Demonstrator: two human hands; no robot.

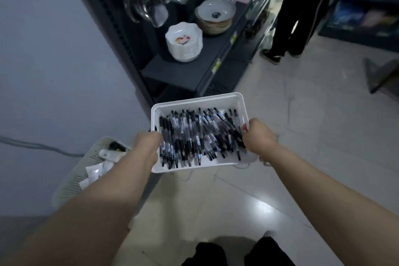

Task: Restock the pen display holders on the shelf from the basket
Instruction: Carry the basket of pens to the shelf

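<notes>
Black trouser knees (208, 252) at bottom edge, above pale tiled floor (302, 136). Gripped at left rim by left hand (149, 147), at right rim by right hand (258, 136): white rectangular plastic basket (194, 100), full of loose black-and-clear pens (194, 138). Beyond, dark metal shelf (183, 71) with stacked white bowls (183, 49).

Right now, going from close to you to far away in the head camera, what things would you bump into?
White basket of pens, gripped by the left hand and right hand → stack of white plates on the shelf → stack of bowls farther along it.
</notes>
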